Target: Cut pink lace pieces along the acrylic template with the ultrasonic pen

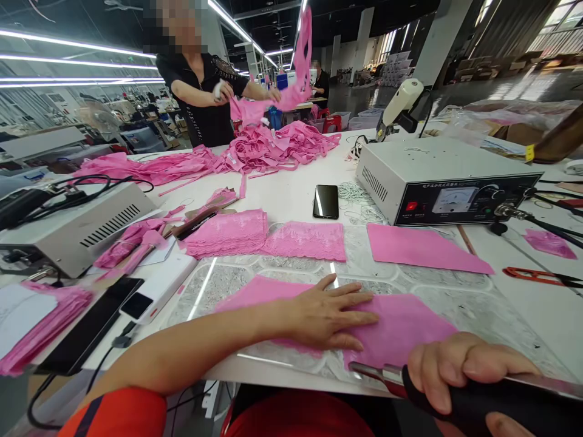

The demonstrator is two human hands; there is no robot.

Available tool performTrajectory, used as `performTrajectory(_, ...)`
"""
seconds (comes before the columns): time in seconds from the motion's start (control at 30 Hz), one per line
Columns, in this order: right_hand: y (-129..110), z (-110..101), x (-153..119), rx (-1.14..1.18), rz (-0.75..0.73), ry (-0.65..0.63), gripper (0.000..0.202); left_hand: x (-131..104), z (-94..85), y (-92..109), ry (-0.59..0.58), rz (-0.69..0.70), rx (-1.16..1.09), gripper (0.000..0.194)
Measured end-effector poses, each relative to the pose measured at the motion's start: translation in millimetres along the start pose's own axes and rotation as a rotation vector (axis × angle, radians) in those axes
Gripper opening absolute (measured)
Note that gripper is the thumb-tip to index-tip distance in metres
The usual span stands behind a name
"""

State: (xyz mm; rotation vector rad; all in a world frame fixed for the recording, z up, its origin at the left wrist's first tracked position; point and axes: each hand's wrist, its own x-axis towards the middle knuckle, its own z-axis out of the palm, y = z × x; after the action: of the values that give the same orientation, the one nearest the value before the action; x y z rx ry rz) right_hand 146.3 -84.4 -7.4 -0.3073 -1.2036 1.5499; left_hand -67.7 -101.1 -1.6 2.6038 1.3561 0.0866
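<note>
Pink cloth piece [401, 328] under left hand [328, 315]: thin, matt, smooth weave. Folded lace pieces [268, 238]: openwork, textured, matt. Clear glossy sheet [455, 303] over patterned grey-white backing, catching strip-light glare. Worktop [291, 194]: smooth white, slight sheen. Right hand [469, 370] wraps a matt black handle [492, 403], rubbery-looking; shiny bare metal tip [373, 371]. Control box [437, 176]: painted sheet metal, off-white, satin; dark front panel. Phone [326, 201]: black glass, glossy. Scissors [537, 276]: red plastic grips.
</note>
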Motion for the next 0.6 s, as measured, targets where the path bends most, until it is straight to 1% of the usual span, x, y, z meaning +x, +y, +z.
performTrajectory(0.17, 2.7, 0.6, -0.5, -0.004, -0.001, 0.004, 0.015, 0.2, -0.5, 0.1, -0.009, 0.002, 0.009, 0.054)
performTrajectory(0.27, 2.8, 4.3, 1.5, -0.019, -0.017, -0.001, 0.014, 0.0, -0.1, -0.4, -0.013, 0.003, 0.015, 0.054)
performTrajectory(0.37, 0.8, 11.7, 8.0, -0.019, -0.064, -0.043, 0.012, -0.3, 0.8, -0.5, -0.020, 0.000, 0.011, 0.054)
performTrajectory(0.47, -1.2, 16.7, 13.0, -0.033, -0.082, -0.088, 0.014, 0.3, 2.2, 0.0, -0.023, 0.000, 0.000, 0.055)
performTrajectory(0.6, 2.0, 10.5, 9.3, -0.008, -0.075, -0.081, 0.012, 2.2, -0.1, -0.2, -0.008, 0.020, -0.016, 0.055)
